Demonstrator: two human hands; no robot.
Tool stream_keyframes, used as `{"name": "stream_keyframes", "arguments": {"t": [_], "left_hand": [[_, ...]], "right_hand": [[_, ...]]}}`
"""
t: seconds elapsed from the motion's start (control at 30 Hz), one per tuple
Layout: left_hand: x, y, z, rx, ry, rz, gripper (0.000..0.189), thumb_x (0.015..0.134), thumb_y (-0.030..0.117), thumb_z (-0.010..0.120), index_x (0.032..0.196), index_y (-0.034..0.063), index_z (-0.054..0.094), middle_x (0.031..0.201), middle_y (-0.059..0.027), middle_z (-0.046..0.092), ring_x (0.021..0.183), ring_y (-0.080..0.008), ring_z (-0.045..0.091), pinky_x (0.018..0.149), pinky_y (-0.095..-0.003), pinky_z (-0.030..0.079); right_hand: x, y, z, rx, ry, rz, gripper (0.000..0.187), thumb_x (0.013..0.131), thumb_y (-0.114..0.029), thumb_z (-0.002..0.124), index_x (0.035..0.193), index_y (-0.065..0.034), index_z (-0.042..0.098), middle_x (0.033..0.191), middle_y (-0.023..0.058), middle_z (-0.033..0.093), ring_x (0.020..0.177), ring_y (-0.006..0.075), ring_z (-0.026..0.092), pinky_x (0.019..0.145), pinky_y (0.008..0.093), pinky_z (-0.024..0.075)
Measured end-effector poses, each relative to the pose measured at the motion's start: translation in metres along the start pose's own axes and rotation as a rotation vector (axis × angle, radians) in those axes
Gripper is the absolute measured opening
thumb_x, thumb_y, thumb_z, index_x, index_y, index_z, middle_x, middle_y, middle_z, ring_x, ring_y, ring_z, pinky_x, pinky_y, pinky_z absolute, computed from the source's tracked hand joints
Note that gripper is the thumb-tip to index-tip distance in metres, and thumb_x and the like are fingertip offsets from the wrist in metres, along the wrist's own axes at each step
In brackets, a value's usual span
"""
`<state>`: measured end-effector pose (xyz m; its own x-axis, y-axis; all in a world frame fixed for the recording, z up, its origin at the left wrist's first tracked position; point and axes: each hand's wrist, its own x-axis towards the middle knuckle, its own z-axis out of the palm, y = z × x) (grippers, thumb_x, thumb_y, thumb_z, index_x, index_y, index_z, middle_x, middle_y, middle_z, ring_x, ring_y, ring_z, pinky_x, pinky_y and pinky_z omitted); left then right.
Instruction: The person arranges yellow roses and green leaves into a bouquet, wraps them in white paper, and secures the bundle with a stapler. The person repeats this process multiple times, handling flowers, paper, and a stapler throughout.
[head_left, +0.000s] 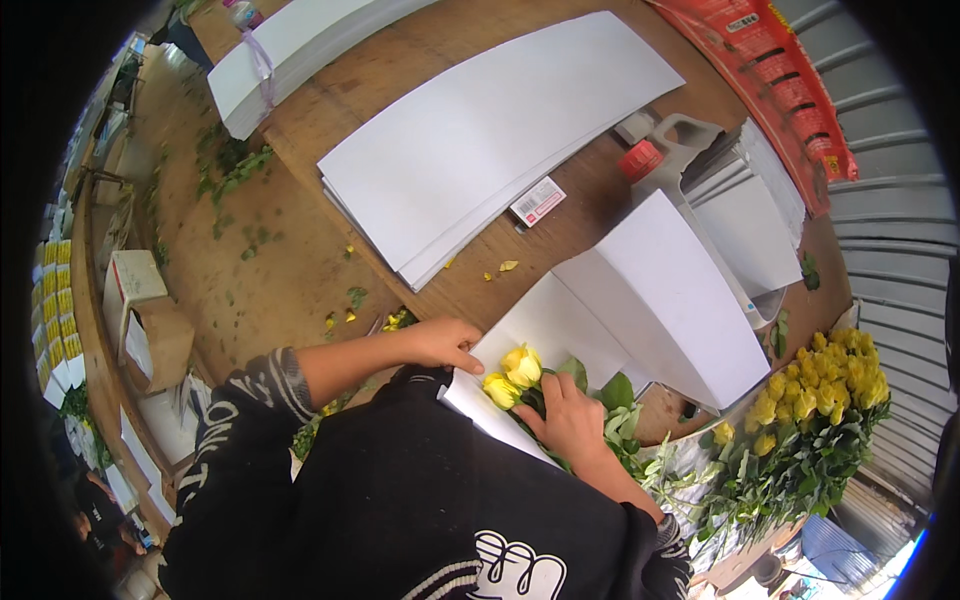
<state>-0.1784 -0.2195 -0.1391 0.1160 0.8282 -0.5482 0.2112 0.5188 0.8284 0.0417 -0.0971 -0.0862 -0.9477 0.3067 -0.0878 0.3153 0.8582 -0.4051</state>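
Two yellow roses (520, 366) lie with their heads side by side on a white paper sheet (555, 307) at the table's near edge. My right hand (568, 416) is closed around their stems just below the heads. My left hand (448, 346) pinches the left edge of the sheet between thumb and fingers. Part of the sheet curls up close to my black top. Green leaves (616, 391) spread to the right of my right hand. A folded white sheet (675, 285) stands right of the roses.
A stack of large white sheets (502, 135) lies across the wooden table (592, 202). Behind my work stand a small box (538, 202), a red-capped jug (640, 160) and a holder of papers (742, 232). Many yellow roses (817, 390) stand at the right. Leaves litter the floor (255, 277).
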Motion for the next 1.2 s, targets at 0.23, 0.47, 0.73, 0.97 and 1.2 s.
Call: {"name": "stream_keyframes", "arguments": {"t": [0.23, 0.47, 0.73, 0.97, 1.2], "left_hand": [[0.004, 0.057, -0.006, 0.646, 0.456, 0.349, 0.045, 0.063, 0.036, 0.072, 0.093, 0.0069, 0.055, 0.090, -0.0080, 0.055, 0.091, -0.0278, 0.051, 0.075, -0.0380, 0.042], [0.031, 0.093, 0.014, 0.506, -0.138, 0.499, 0.053, 0.060, 0.030, 0.077, 0.101, 0.0050, 0.053, 0.096, -0.0106, 0.050, 0.093, -0.0288, 0.048, 0.082, -0.0354, 0.041], [0.032, 0.074, 0.013, 0.516, -0.133, 0.543, 0.051, 0.059, 0.034, 0.077, 0.097, 0.0064, 0.056, 0.093, -0.0086, 0.052, 0.092, -0.0277, 0.048, 0.081, -0.0358, 0.040], [0.030, 0.070, 0.011, 0.532, -0.144, 0.532, 0.059, 0.058, 0.043, 0.077, 0.103, 0.0099, 0.058, 0.099, -0.0091, 0.053, 0.100, -0.0275, 0.047, 0.089, -0.0367, 0.037], [0.032, 0.058, 0.012, 0.506, -0.132, 0.597, 0.057, 0.059, 0.041, 0.077, 0.103, 0.0101, 0.059, 0.100, -0.0090, 0.053, 0.099, -0.0278, 0.048, 0.086, -0.0379, 0.038]], "right_hand": [[-0.002, 0.006, 0.006, 0.092, -0.018, -0.001, 0.042, 0.074, -0.045, 0.062, 0.087, -0.0069, 0.051, 0.081, 0.0078, 0.052, 0.064, 0.0249, 0.059, 0.049, 0.0354, 0.0461], [-0.001, 0.004, -0.019, 0.140, -0.126, 0.087, 0.037, 0.071, -0.033, 0.067, 0.093, -0.0060, 0.056, 0.087, 0.0088, 0.051, 0.076, 0.0259, 0.058, 0.060, 0.0364, 0.0490], [-0.111, 0.203, -0.156, 0.086, 1.131, 0.701, 0.018, 0.086, -0.015, 0.052, 0.092, -0.0018, 0.063, 0.080, 0.0105, 0.063, 0.071, 0.0204, 0.060, 0.067, 0.0308, 0.0472], [-0.169, 0.329, -0.144, -0.305, 0.558, 1.350, 0.031, 0.086, -0.016, 0.048, 0.113, -0.0025, 0.054, 0.110, 0.0129, 0.056, 0.097, 0.0306, 0.055, 0.078, 0.0400, 0.0461], [-0.200, 0.237, -0.165, 0.125, 1.024, 0.578, 0.015, 0.072, 0.000, 0.065, 0.086, 0.0034, 0.061, 0.086, 0.0062, 0.056, 0.078, 0.0156, 0.054, 0.070, 0.0257, 0.0425]]}}
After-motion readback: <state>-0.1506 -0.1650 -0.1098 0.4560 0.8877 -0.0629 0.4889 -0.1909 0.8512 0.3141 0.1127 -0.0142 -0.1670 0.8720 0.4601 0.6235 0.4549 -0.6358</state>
